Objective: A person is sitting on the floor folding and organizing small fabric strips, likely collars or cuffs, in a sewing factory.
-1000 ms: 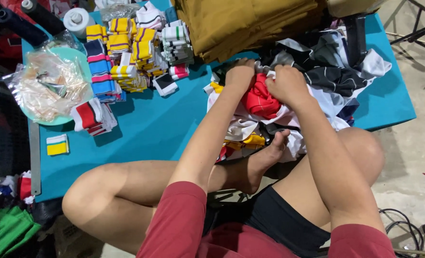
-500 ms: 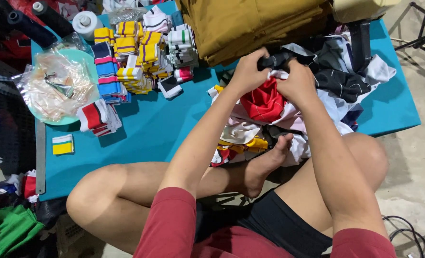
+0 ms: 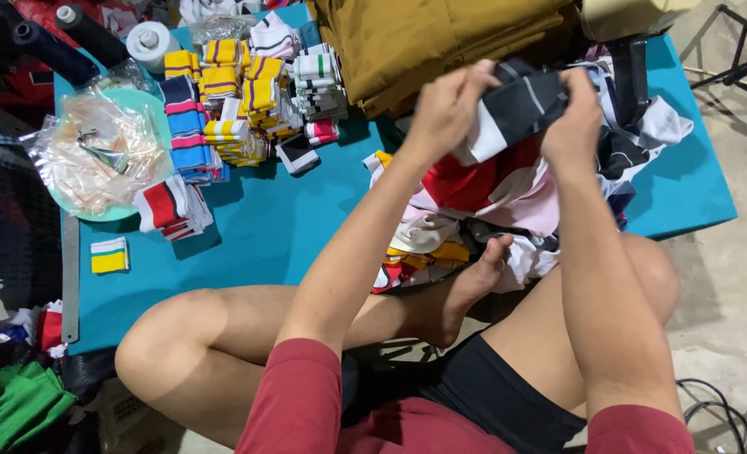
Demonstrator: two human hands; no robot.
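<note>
Left hand (image 3: pixel 446 108) and right hand (image 3: pixel 572 118) each pinch 1 end of black-and-white knit strip (image 3: pixel 515 108), raised above fabric pile (image 3: pixel 483 202); keep strip taut, edges aligned, grip even, clear of pile below

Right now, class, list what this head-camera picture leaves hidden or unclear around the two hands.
- Black-and-white striped knit piece: left hand and right hand cover its ends.
- Pile of mixed fabric scraps: forearms hide part.
- Folded mustard cloth: cut by top edge.
- Clear plastic bag: contents too small.
</note>
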